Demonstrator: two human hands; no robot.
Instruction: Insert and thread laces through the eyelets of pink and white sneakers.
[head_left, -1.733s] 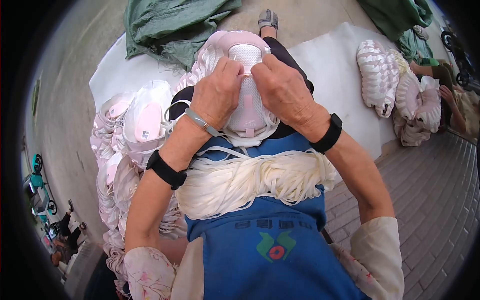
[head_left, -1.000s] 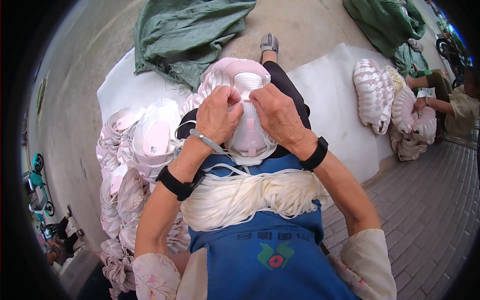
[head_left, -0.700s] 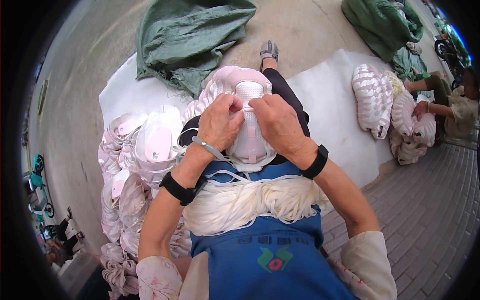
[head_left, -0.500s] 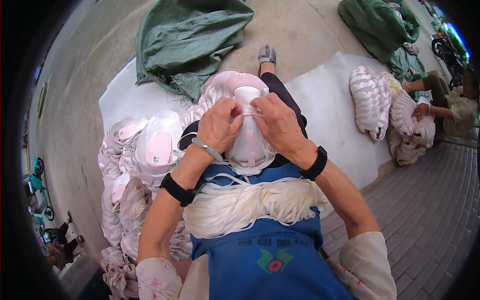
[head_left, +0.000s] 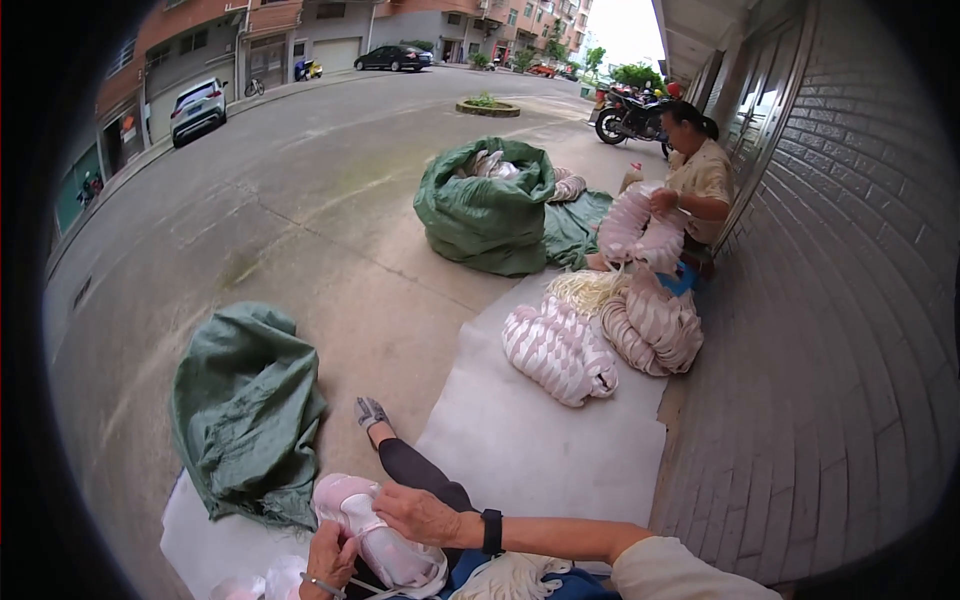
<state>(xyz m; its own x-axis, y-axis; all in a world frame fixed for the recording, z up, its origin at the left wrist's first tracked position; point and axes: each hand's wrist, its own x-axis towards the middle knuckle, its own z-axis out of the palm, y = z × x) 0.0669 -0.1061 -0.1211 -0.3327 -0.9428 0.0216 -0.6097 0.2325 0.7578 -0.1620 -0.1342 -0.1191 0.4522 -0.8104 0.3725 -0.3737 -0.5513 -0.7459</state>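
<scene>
Well, both your hands are low in the view, working over a pink-and-white fabric shoe upper [head_left: 405,562] that lies across your lap, close to the lower edge. Your right hand [head_left: 420,514] reaches in from the right, its fingers bent close together at the white middle of the upper. Your left hand [head_left: 330,560] is at the upper's left side, fingers curled narrow near its edge — whether either one pinches a lace, you cannot tell at this size. A black wristband [head_left: 491,532] circles your right wrist, and a pale grey bangle [head_left: 322,586] your left. Just beneath your right forearm sits a cream-white bundle of flat laces [head_left: 508,580], partly cut off by the lower edge.

To your left, a crumpled dark-green woven sack [head_left: 245,415] lies partly on a white sheet [head_left: 545,440]. Ahead of you on the right, that sheet bears a long pink-and-white bundle of nested shoe uppers [head_left: 558,352]. Beyond it, a co-worker in a pale yellow top [head_left: 708,178] has a hand on a curved string of pink-and-white uppers [head_left: 640,228] — well apart from you, near a bulging green sack [head_left: 485,222].
</scene>
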